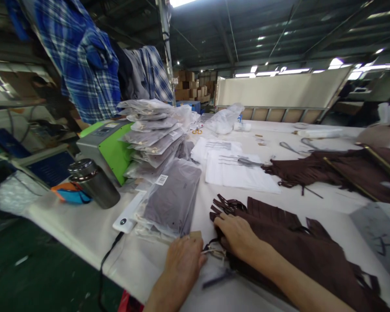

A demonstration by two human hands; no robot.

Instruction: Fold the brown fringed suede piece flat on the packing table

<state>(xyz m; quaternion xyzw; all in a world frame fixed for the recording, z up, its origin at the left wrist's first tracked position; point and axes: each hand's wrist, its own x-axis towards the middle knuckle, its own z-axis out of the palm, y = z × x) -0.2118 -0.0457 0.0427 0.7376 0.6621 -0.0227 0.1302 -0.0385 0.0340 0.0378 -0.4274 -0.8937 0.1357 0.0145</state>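
My left hand (pixel 183 258) is closed at the table's front, its fingers round a small tan card tag (pixel 196 235). Just right of it, my right hand (pixel 236 236) grips the end of a dark brown fringed cloth piece (pixel 289 247), with strips of fringe sticking out past the fingers. Between the two hands lies a loop of thin cord or wire (pixel 217 252), partly hidden and blurred. A grey item in a clear plastic bag (pixel 173 195), with a barcode label, lies just beyond my left hand.
Bagged grey items (pixel 152 130) form a tall stack at the left, beside a green-and-grey machine (pixel 107 145). A dark flask (pixel 95 184) and a white power strip (pixel 130 216) stand near the left edge. White sheets (pixel 238 171) and more brown fringed pieces (pixel 315 167) lie farther back.
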